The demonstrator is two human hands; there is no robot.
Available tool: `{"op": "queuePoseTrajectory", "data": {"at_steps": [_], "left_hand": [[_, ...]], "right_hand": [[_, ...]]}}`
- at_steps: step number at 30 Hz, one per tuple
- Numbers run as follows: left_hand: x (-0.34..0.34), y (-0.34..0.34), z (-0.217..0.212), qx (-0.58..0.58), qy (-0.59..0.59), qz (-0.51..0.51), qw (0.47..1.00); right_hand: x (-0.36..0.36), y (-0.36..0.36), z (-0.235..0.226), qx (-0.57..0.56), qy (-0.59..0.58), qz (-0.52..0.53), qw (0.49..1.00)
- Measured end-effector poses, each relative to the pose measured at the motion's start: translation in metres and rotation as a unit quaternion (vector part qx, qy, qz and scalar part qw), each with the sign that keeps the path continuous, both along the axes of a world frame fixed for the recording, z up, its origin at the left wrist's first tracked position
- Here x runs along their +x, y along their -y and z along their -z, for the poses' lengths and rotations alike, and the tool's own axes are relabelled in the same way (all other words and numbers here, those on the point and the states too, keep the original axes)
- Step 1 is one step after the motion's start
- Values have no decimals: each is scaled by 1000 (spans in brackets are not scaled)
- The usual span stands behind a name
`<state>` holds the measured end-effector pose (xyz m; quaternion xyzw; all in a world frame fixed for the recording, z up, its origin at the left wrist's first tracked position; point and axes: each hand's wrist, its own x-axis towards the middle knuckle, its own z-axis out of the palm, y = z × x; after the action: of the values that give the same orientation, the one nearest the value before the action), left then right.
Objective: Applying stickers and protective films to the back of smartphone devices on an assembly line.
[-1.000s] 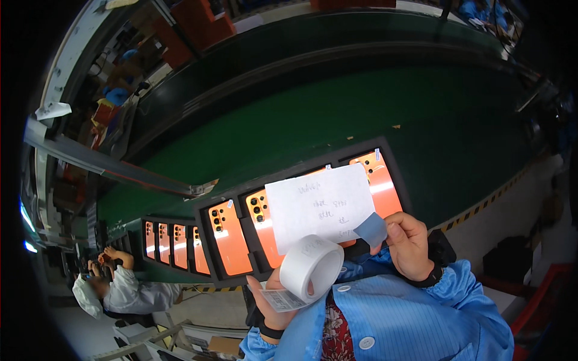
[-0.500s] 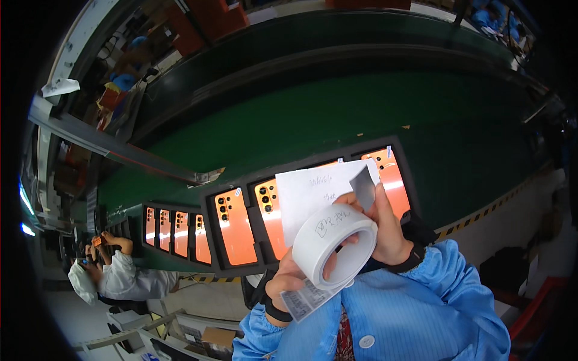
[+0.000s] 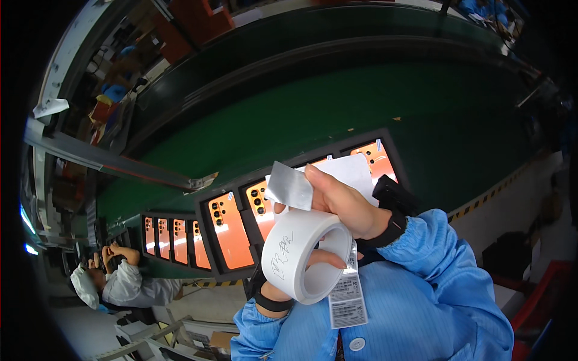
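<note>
At about 8 o'clock in the view, a co-worker in a white coat (image 3: pixel 129 287) bends over with both hands raised near the head, beside the dark tray (image 3: pixel 168 219) that carries a short row of small orange phone backs (image 3: pixel 173 240). Just right of it a larger dark tray (image 3: pixel 208 201) lies on the green conveyor belt (image 3: pixel 337 114), holding bigger orange phone backs (image 3: pixel 231 231) side by side, camera cut-outs toward 12 o'clock. In front of that tray, near the centre, the left hand (image 3: pixel 301 265) is hooked through the core of a wide white tape roll (image 3: pixel 301 256); a finger shows inside the ring and the wrist, in a dark band, sits at 6 o'clock of the roll, so the hand is curled around the roll's wall. A long printed label strip (image 3: pixel 348 295) hangs down from the roll's right edge over the blue smock (image 3: pixel 415 307). Above the roll, the right hand (image 3: pixel 343 204) pinches a small grey film piece (image 3: pixel 291 186) between thumb and fingertips, held at 12 o'clock of the roll and apart from it. Behind that hand a white sheet of paper (image 3: pixel 355 171) covers part of the tray, and a dark strap (image 3: pixel 392 227) wraps the right wrist.
</note>
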<state>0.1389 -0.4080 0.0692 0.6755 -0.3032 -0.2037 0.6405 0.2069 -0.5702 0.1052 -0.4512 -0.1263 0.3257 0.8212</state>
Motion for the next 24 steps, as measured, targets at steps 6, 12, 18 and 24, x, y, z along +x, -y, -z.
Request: {"op": "queuePoseTrajectory", "data": {"at_steps": [6, 12, 18, 24], "left_hand": [[4, 8, -24, -46, -118, 39, 991], [-3, 7, -18, -113, -195, 35, 974], [-13, 0, -28, -125, -221, -199, 946], [-8, -9, -12, -147, -44, -301, 941]], "right_hand": [[4, -1, 1, 98, -14, -9, 995], [5, -6, 3, 129, -23, 36, 991], [-17, 24, 8, -152, 231, 286, 918], [-75, 43, 10, -104, 342, 140, 923]]}}
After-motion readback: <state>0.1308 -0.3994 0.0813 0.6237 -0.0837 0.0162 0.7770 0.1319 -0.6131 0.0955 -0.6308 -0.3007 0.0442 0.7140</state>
